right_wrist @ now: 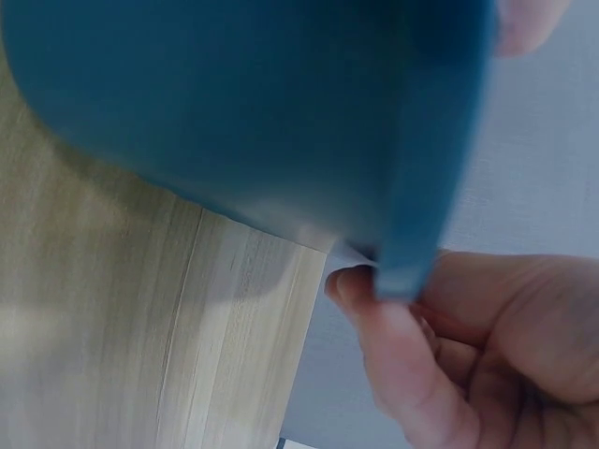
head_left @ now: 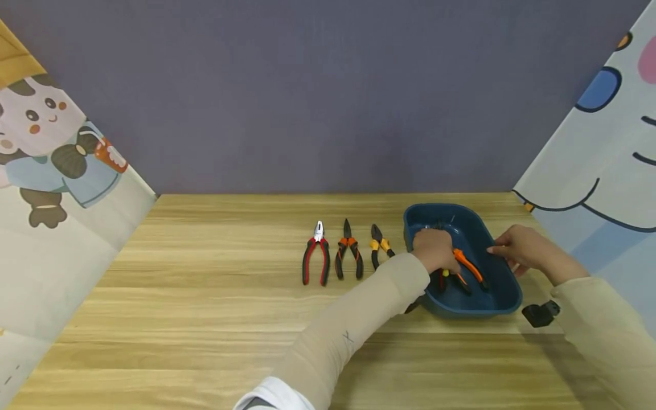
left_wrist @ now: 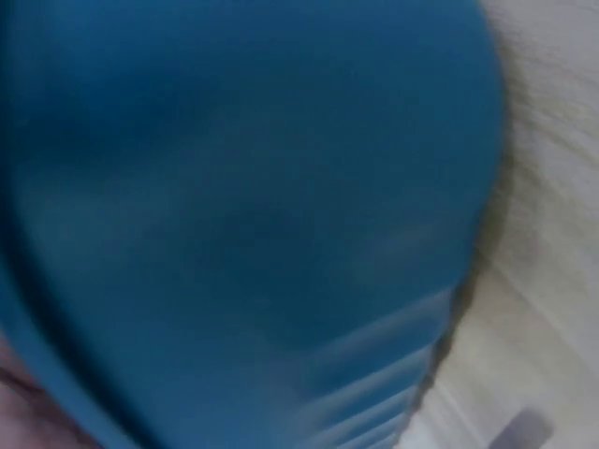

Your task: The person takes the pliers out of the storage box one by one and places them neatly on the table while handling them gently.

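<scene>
A dark blue plastic basin stands at the right of the table. My left hand reaches down inside it over the tools, its fingertips mostly hidden; whether it grips one I cannot tell. Beside that hand lie orange-handled pliers, and a red-and-black handle shows just under it. At the basin's right rim, my right hand pinches the edge between thumb and fingers. The right wrist view shows those fingers curled round the rim. Only the basin's outer wall fills most of the left wrist view.
Left of the basin, three pliers lie in a row: red-and-black combination pliers, orange-and-black long-nose pliers and yellow-and-black pliers, partly behind my left forearm. A grey wall closes off the back of the wooden table.
</scene>
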`<state>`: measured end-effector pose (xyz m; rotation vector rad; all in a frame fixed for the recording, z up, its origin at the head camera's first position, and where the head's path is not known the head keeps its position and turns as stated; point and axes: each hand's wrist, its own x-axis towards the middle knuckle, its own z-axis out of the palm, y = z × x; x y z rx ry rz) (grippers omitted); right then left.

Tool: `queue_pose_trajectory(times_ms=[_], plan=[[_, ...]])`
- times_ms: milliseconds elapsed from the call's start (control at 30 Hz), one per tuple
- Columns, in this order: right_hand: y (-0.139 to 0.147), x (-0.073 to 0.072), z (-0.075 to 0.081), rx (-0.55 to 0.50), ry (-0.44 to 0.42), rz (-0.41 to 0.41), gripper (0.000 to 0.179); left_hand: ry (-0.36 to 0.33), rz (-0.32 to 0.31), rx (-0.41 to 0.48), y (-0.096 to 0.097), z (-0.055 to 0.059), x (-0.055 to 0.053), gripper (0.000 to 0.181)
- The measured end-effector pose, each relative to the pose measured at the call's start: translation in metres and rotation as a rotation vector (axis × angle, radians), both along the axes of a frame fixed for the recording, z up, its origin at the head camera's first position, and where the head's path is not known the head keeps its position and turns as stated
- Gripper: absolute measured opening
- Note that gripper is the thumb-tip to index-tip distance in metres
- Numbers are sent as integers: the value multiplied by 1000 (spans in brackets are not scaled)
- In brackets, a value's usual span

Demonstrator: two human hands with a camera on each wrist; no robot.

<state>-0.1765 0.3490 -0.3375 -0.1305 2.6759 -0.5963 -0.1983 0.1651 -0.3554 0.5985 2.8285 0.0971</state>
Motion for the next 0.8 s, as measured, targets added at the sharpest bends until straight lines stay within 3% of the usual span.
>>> queue_pose_trajectory(times_ms=[267,533,800], plan=[[0,0,0,-7,-12,-18,35,-19,-23,92,-7,19,1,32],[1,1,-1,1,5,-16,33,-13,-49,118,-24,42,5,35],[0,1,0,-7,-4,-24,34,-23,-101,183,-45,54,9,42]])
